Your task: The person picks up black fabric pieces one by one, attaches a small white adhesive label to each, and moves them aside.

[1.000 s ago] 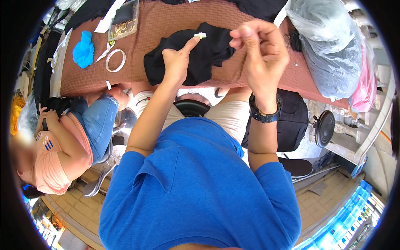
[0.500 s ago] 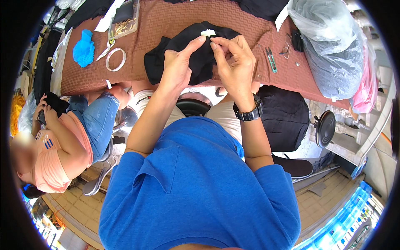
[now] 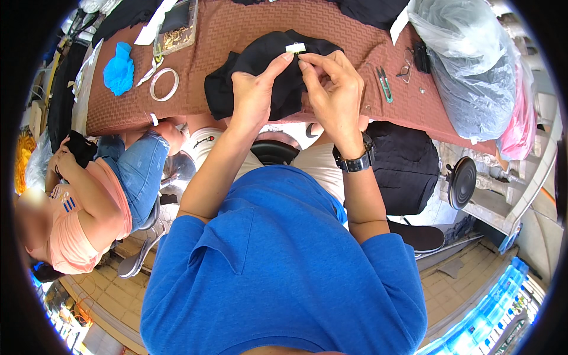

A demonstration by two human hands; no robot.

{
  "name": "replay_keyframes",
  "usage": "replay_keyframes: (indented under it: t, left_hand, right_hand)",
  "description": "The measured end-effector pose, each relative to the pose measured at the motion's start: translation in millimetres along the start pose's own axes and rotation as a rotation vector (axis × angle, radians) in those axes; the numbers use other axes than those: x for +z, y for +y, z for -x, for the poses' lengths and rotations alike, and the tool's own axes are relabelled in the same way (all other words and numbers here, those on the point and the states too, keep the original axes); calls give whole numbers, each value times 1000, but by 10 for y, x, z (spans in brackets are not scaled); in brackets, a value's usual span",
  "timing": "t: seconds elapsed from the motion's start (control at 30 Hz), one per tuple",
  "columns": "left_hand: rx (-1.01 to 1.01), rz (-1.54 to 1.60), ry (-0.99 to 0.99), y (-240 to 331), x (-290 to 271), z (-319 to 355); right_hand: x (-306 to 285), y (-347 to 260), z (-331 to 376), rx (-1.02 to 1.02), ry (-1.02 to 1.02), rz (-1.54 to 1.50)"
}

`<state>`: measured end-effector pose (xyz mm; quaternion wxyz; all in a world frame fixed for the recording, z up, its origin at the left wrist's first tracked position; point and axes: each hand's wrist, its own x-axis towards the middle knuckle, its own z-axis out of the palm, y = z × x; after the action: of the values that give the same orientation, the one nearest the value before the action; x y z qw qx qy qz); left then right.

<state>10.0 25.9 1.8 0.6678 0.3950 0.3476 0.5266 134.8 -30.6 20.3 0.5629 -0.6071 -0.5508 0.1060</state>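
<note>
Black garment [image 3: 266,71], soft and crumpled, lies bunched on the brown woven-patterned tablecloth [image 3: 236,29] at the table's near edge, with a small white rectangular label [image 3: 295,48] standing at its upper fold. Left hand [image 3: 253,94] rests on the cloth with forefinger and thumb stretched up and closed on the label's left side, while right hand [image 3: 334,92] has its fingertips [image 3: 305,61] pinched together at the label's right end, the remaining fingers loosely curled. On the cloth to the left lie a white ring [image 3: 164,84] and a crumpled blue glove [image 3: 119,68]; green-handled snips [image 3: 384,83] lie to the right, near a bulging clear plastic bag [image 3: 473,65].
</note>
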Motion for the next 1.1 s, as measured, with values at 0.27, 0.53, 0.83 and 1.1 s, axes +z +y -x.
replay_keyframes:
  t: [0.27, 0.53, 0.83, 1.1]
  left_hand:
    - [144, -150, 30, -24, 47, -37]
    - [258, -271, 39, -3, 25, -21]
    - [263, -461, -249, 115, -175, -252]
    - [445, -900, -447, 271, -140, -832]
  right_hand:
    - [-10, -36, -92, 44, -68, 50]
    - [128, 10, -117, 66, -61, 62]
    - [-101, 481, -648, 10, -142, -102]
    - [-34, 738, -1153, 339, -587, -453]
